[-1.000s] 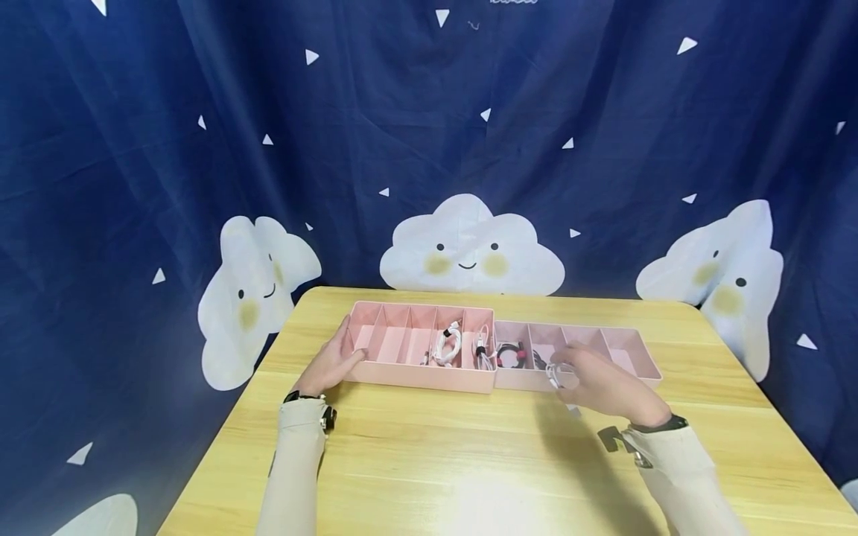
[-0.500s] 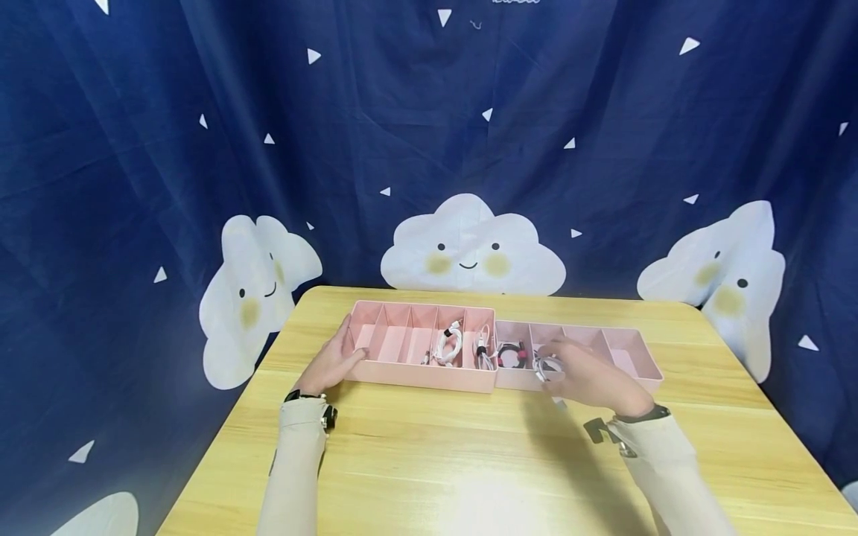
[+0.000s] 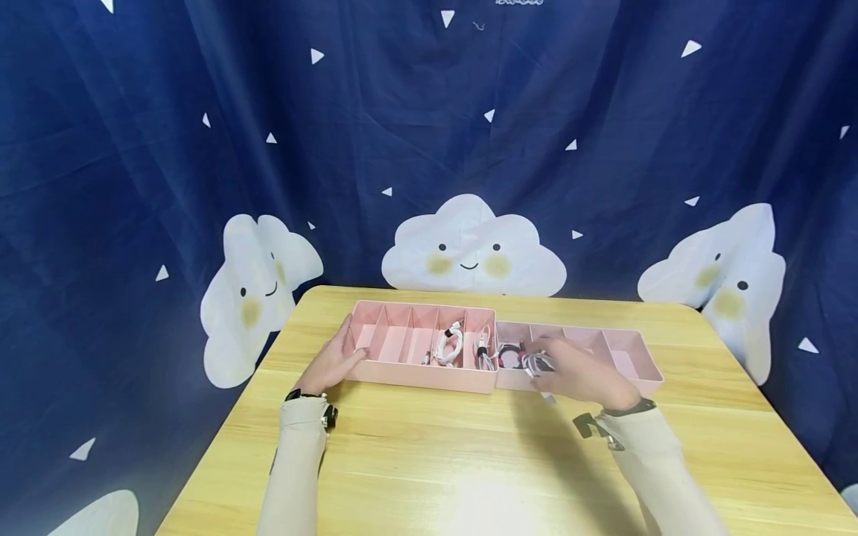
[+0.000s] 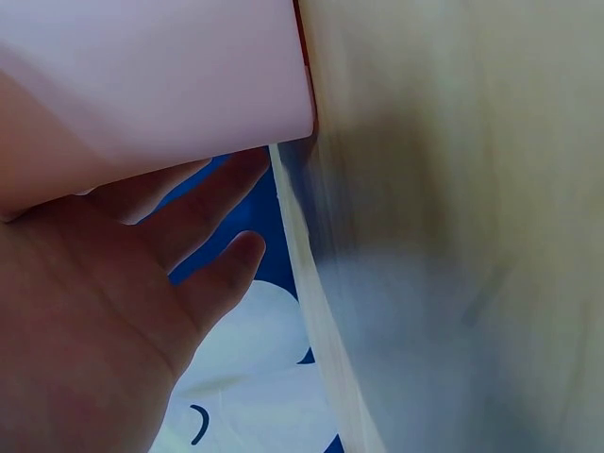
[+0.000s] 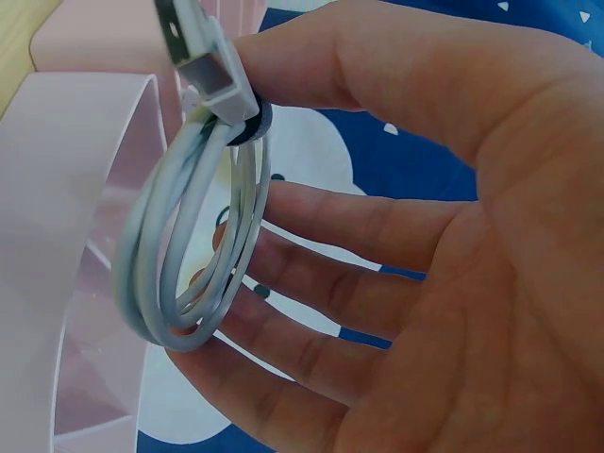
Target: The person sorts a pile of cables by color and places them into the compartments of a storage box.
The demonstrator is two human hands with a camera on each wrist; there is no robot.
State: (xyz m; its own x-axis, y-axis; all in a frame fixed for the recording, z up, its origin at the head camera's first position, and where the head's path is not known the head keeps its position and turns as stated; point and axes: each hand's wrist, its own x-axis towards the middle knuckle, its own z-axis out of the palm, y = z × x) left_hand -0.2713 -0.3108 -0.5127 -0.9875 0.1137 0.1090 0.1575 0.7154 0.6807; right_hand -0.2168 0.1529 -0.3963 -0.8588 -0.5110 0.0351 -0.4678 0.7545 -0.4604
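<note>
My left hand point(image 3: 331, 363) grips the left end of a pink divided box point(image 3: 422, 377), thumb over the front rim and fingers along the end wall. The left wrist view shows those fingers spread behind the box corner. Over the pale mauve divided box point(image 3: 633, 353), my right hand point(image 3: 579, 374) holds a coiled white USB cable point(image 5: 184, 236). Its thumb is at the metal plug and dark tie, and its fingers lie behind the loops. A dark coiled cable point(image 3: 509, 356) with red bits lies in the mauve box's leftmost compartment, just left of the held cable.
Two white bundled cables, one coiled point(image 3: 447, 346) and one with a dark tie point(image 3: 482, 353), lie in the pink box's right compartments. Both boxes stand end to end on the wooden table point(image 3: 429, 447). A blue cloud-print curtain point(image 3: 429, 149) hangs behind.
My right hand has moved left along the mauve box with the white USB cable, from its middle toward the leftmost compartment. The left hand stays at the pink box.
</note>
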